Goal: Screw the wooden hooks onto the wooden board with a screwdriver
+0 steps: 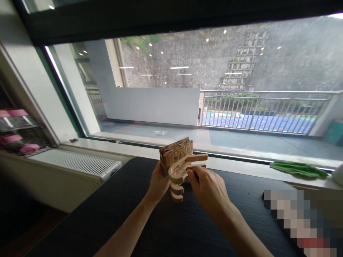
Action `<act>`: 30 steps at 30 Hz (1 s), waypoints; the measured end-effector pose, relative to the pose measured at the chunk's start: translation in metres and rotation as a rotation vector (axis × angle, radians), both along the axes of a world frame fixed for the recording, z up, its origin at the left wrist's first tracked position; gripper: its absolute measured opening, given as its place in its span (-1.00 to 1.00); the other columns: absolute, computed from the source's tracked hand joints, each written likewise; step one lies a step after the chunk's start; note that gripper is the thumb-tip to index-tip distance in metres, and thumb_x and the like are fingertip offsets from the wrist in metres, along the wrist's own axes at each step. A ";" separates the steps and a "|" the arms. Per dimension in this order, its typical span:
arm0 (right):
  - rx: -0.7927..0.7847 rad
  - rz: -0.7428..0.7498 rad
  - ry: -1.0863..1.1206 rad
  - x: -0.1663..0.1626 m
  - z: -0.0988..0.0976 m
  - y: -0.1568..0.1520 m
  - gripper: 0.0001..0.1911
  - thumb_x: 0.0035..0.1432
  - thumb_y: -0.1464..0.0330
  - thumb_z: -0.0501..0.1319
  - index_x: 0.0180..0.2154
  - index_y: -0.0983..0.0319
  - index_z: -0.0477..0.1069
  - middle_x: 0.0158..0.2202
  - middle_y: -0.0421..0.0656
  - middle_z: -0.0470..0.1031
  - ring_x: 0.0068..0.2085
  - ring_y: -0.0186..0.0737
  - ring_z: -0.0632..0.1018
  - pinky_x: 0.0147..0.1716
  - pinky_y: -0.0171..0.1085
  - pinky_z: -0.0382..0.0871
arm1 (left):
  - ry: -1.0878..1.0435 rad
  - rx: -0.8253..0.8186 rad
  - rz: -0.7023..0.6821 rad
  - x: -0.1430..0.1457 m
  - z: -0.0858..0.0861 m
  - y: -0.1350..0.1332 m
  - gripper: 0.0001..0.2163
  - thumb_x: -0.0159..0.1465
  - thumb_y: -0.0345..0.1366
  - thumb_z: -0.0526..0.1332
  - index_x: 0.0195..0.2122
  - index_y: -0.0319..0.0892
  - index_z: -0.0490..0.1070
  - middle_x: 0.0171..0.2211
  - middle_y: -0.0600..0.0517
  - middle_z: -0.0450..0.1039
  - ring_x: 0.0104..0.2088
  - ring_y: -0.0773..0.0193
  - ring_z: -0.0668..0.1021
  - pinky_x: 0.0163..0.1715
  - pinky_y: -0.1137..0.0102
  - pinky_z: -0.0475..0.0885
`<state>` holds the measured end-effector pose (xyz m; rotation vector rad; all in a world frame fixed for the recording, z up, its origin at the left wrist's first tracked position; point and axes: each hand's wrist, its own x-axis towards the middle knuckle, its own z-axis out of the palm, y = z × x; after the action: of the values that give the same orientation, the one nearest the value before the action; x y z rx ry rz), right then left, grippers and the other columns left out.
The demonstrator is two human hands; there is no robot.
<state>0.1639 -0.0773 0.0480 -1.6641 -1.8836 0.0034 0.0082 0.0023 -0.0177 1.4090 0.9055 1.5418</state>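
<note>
My left hand (158,184) is wrapped around a brown block (177,151) with rough, layered edges and dark print, like folded cardboard, raised above the dark table. Against the block's near side sits a pale wooden piece (175,175) with two straight prongs pointing right and curved hook shapes below. My right hand (210,185) is closed at the right of the wood, gripping a thin metal-shafted tool (182,169). The shaft's tip meets the wooden piece near its rounded end. Most of the tool's handle is hidden by my fingers, so its kind does not show.
The black table (120,214) reaches to a white window sill (241,169) under a large window. On the sill at right lies a green cloth (298,169). To the left stand a white radiator (80,160) and a wire rack (21,132) with pink-topped containers. A blurred-out patch covers the lower right.
</note>
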 end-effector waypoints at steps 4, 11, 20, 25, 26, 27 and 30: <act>0.001 0.111 0.107 0.006 0.004 -0.001 -0.76 0.06 0.35 0.11 -0.17 0.17 0.29 -0.15 -0.13 0.36 -0.30 -0.26 0.45 -0.39 -0.32 0.18 | -0.021 0.011 -0.041 0.000 -0.001 0.000 -0.60 -0.04 -0.39 0.33 -0.15 -0.17 0.31 -0.23 0.05 0.46 -0.23 0.27 0.49 -0.28 0.45 0.38; 0.039 0.107 0.054 0.012 0.006 -0.001 -0.77 0.04 0.47 0.07 -0.22 0.17 0.32 -0.18 -0.14 0.33 -0.26 -0.25 0.44 -0.34 -0.29 0.22 | -0.048 -0.015 -0.037 -0.001 -0.001 0.001 -0.55 -0.07 -0.36 0.35 -0.12 -0.18 0.32 -0.28 0.05 0.46 -0.23 0.23 0.49 -0.28 0.43 0.39; 0.054 0.044 -0.040 0.007 0.008 -0.004 -0.82 0.13 0.41 0.03 -0.22 0.16 0.34 -0.18 -0.13 0.35 -0.28 -0.25 0.46 -0.38 -0.30 0.19 | -0.050 -0.008 -0.041 -0.001 -0.001 0.002 -0.56 -0.06 -0.38 0.34 -0.12 -0.16 0.31 -0.29 0.06 0.46 -0.23 0.24 0.49 -0.27 0.42 0.39; 0.001 0.045 -0.025 0.010 0.003 0.002 -0.81 0.18 0.32 0.00 -0.26 0.17 0.36 -0.23 -0.15 0.41 -0.28 -0.25 0.47 -0.37 -0.30 0.17 | -0.042 -0.014 -0.021 0.000 0.000 0.000 -0.55 -0.06 -0.36 0.34 -0.11 -0.18 0.31 -0.26 0.04 0.46 -0.22 0.23 0.49 -0.29 0.42 0.39; -0.010 0.046 -0.033 0.010 0.001 0.003 -0.79 0.20 0.30 -0.02 -0.29 0.17 0.36 -0.25 -0.16 0.42 -0.29 -0.25 0.47 -0.38 -0.30 0.16 | -0.035 -0.019 -0.011 0.000 0.000 0.000 -0.55 -0.06 -0.36 0.34 -0.11 -0.18 0.31 -0.25 0.03 0.46 -0.22 0.23 0.49 -0.29 0.42 0.39; -0.022 0.042 -0.043 0.008 0.000 0.003 -0.76 0.21 0.29 -0.05 -0.32 0.18 0.36 -0.27 -0.16 0.43 -0.31 -0.25 0.47 -0.39 -0.29 0.15 | -0.028 -0.024 0.000 0.000 0.000 0.001 -0.55 -0.06 -0.35 0.34 -0.11 -0.18 0.31 -0.23 0.02 0.46 -0.22 0.23 0.50 -0.29 0.42 0.39; -0.071 0.019 -0.066 0.004 -0.002 0.004 -0.67 0.24 0.28 -0.11 -0.41 0.21 0.35 -0.36 -0.17 0.46 -0.37 -0.26 0.47 -0.44 -0.28 0.11 | 0.000 -0.034 0.033 0.000 0.000 0.001 -0.57 -0.05 -0.33 0.34 -0.12 -0.19 0.31 -0.22 0.02 0.47 -0.23 0.23 0.50 -0.28 0.42 0.39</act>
<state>0.1681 -0.0735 0.0456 -1.7125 -1.9690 0.0231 0.0079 0.0034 -0.0173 1.3761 0.9554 1.5439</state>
